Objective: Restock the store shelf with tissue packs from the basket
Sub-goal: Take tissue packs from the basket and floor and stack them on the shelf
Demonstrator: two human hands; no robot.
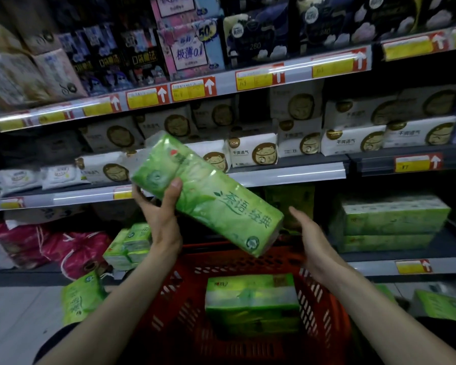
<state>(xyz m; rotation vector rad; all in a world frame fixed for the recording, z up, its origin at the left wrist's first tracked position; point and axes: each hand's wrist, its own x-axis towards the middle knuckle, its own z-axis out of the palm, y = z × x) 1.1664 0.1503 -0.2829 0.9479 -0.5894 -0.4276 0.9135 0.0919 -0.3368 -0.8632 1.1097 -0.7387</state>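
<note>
My left hand [161, 212] grips a long green tissue pack [208, 193] near its upper end, thumb across the front, holding it tilted above the red basket [324, 306]. My right hand [309, 237] hovers open just right of the pack's lower end, palm turned toward it, apart from it. One more green tissue pack [250, 301] lies inside the basket. Stacked green packs [390, 222] sit on the lower shelf at the right, and smaller green packs [128, 243] stand at the left of that shelf.
The shelf above holds white packs with gold cat logos [253, 154]. Red drawstring bags [63, 248] fill the lower shelf's left. A green pack [79, 301] leans by the basket's left side. Price rails [274, 177] edge every shelf.
</note>
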